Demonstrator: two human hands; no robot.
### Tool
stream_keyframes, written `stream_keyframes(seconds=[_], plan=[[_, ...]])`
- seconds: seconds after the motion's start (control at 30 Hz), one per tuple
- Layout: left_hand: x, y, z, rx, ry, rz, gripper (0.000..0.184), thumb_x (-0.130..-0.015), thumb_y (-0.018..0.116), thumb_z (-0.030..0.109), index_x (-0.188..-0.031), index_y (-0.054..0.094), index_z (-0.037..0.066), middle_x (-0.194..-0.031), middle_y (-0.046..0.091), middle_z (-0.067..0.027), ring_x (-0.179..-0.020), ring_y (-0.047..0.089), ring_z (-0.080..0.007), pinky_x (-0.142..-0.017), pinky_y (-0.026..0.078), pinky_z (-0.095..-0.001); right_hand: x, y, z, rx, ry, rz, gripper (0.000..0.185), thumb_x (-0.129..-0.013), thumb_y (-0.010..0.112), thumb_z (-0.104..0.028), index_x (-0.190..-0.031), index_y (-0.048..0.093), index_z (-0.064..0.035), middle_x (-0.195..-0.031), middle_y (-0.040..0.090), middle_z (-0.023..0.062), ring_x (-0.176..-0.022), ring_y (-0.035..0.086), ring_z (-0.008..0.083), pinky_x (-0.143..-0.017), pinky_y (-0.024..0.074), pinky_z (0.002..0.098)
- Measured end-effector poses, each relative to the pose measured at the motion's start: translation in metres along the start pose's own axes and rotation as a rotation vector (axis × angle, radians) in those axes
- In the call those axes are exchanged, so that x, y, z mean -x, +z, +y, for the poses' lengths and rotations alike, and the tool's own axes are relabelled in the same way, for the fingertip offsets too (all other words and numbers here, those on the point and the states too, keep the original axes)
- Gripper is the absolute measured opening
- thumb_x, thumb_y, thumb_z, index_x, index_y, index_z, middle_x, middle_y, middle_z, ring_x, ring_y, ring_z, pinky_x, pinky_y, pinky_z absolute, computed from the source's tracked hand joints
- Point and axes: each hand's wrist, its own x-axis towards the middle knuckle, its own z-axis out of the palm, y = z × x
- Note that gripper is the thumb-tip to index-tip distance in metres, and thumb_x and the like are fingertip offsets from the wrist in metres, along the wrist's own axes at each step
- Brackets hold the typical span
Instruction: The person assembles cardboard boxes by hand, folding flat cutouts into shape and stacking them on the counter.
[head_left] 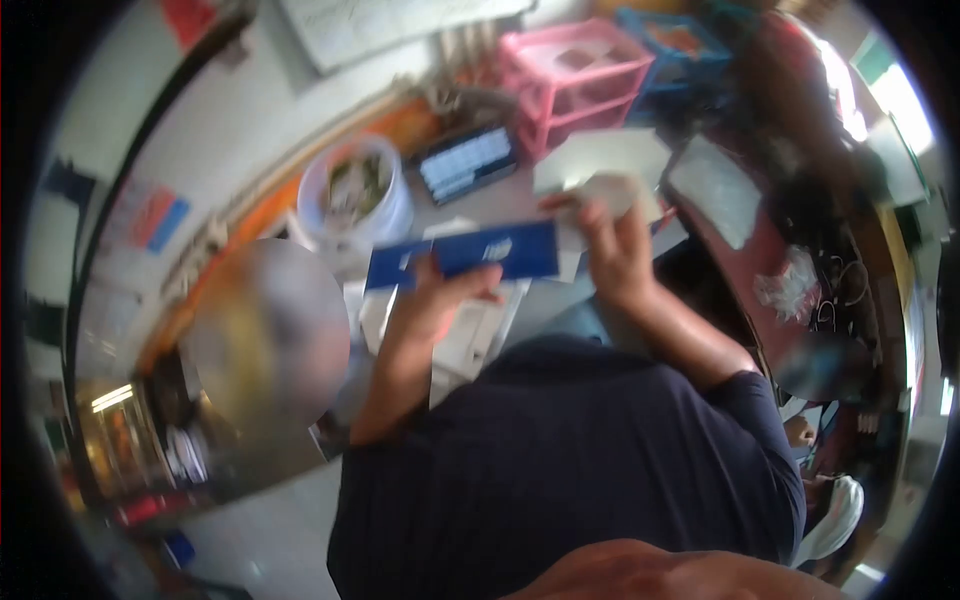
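Note:
My left hand (440,300) is closed on a long, flat blue box (525,252) with small white lettering, thumb lying across its face. It is held level above the table, over some white papers (475,335). My right hand (622,245) is raised just right of the box, apart from it. Motion smears its fingertips, and a pale rounded patch shows by them. I cannot tell whether they hold anything. Behind that hand lies a pale sheet or folder (580,150).
A white bucket (395,215) with mixed contents stands left of a dark device with a lit screen (465,165). At the back are a pink rack (580,70) and a blue basket (675,45). Clear plastic (790,285) lies on the right, where another person's white sleeve (835,515) shows.

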Motion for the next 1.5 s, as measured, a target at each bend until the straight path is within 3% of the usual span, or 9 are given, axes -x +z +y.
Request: stream_keyframes(seconds=[0.13, 0.23, 0.37, 0.6, 0.87, 1.0, 1.1, 1.2, 1.5], plan=[[0.008, 0.018, 0.025, 0.061, -0.037, -0.079, 0.040, -0.099, 0.073, 0.009, -0.135, 0.060, -0.003, -0.119, 0.074, -0.0167, -0.100, 0.078, -0.0321, -0.074, 0.069, -0.0378, 0.003, 0.000, -0.029, 0.108, 0.085, -0.121, 0.035, -0.118, 0.037, -0.032, -0.132, 0.045, -0.0014, -0.129, 0.068, 0.0204, -0.117, 0.067, 0.0243, -0.101, 0.0543, 0.0378], [0.018, 0.017, 0.026, 0.129, 0.017, -0.077, 0.040, -0.101, 0.071, 0.009, -0.136, 0.058, -0.004, -0.121, 0.073, -0.0181, -0.101, 0.078, -0.0333, -0.075, 0.069, -0.0380, 0.003, -0.003, -0.028, 0.122, -0.265, -0.395, 0.033, -0.116, 0.044, -0.029, -0.132, 0.052, -0.0012, -0.146, 0.056, 0.0269, -0.129, 0.063, 0.0328, -0.105, 0.0535, 0.0447], [0.024, 0.021, 0.019, 0.135, 0.062, -0.043, 0.041, -0.101, 0.072, 0.010, -0.136, 0.057, -0.005, -0.121, 0.073, -0.0194, -0.100, 0.078, -0.0344, -0.078, 0.069, -0.0400, 0.003, -0.014, -0.051, 0.480, -0.293, -0.621, 0.027, -0.109, 0.057, -0.022, -0.127, 0.069, -0.0055, -0.153, 0.049, 0.0300, -0.138, 0.056, 0.0438, -0.114, 0.0495, 0.0520], [0.017, 0.025, 0.007, 0.208, -0.009, -0.252, 0.046, -0.101, 0.076, 0.014, -0.137, 0.056, -0.006, -0.118, 0.073, -0.0193, -0.097, 0.078, -0.0314, -0.078, 0.067, -0.0384, 0.014, -0.041, -0.064, 0.462, -0.264, -0.642, 0.028, -0.110, 0.058, -0.027, -0.119, 0.074, -0.0064, -0.151, 0.053, 0.0302, -0.130, 0.065, 0.0415, -0.106, 0.0567, 0.0510], [0.013, 0.059, -0.015, 0.036, 0.035, -0.357, 0.042, -0.100, 0.075, 0.007, -0.135, 0.057, -0.007, -0.116, 0.074, -0.0166, -0.100, 0.075, -0.0242, -0.080, 0.065, -0.0360, 0.063, -0.056, -0.093, 0.706, -0.194, -0.439, 0.027, -0.104, 0.068, -0.028, -0.123, 0.072, -0.0088, -0.153, 0.054, 0.0236, -0.136, 0.061, 0.0403, -0.110, 0.0537, 0.0530], [0.017, 0.065, -0.018, 0.067, -0.044, -0.483, 0.039, -0.096, 0.075, 0.002, -0.131, 0.059, -0.006, -0.117, 0.073, -0.0163, -0.102, 0.074, -0.0240, -0.082, 0.064, -0.0378, 0.100, -0.080, -0.113, 0.371, -0.080, -0.413, 0.030, -0.104, 0.068, -0.030, -0.121, 0.072, -0.0058, -0.155, 0.052, 0.0286, -0.136, 0.060, 0.0421, -0.108, 0.0535, 0.0503], [0.023, 0.077, -0.026, 0.080, -0.089, -0.536, 0.038, -0.094, 0.073, 0.002, -0.130, 0.061, -0.004, -0.117, 0.073, -0.0157, -0.105, 0.073, -0.0250, -0.083, 0.064, -0.0397, 0.128, -0.082, -0.138, 0.479, -0.116, -0.418, 0.027, -0.102, 0.070, -0.027, -0.121, 0.072, -0.0066, -0.156, 0.052, 0.0271, -0.136, 0.060, 0.0416, -0.106, 0.0550, 0.0490], [0.039, 0.113, -0.033, 0.021, -0.065, -0.541, 0.036, -0.095, 0.072, 0.002, -0.129, 0.062, -0.003, -0.117, 0.073, -0.0150, -0.104, 0.073, -0.0247, -0.082, 0.064, -0.0398, 0.164, -0.071, -0.166, 0.790, -0.103, -0.265, 0.025, -0.099, 0.073, -0.020, -0.121, 0.072, -0.0083, -0.156, 0.052, 0.0257, -0.136, 0.060, 0.0414, -0.105, 0.0558, 0.0489], [0.128, 0.229, -0.096, -0.104, -0.214, -0.623, 0.026, -0.102, 0.072, 0.006, -0.125, 0.062, -0.003, -0.109, 0.075, -0.0160, -0.087, 0.075, -0.0231, -0.079, 0.061, -0.0334, 0.322, -0.093, -0.211, 0.726, 0.017, 0.278, 0.044, -0.081, 0.088, -0.006, -0.123, 0.081, -0.0165, -0.158, 0.054, 0.0176, -0.142, 0.058, 0.0369, -0.111, 0.0560, 0.0490]])
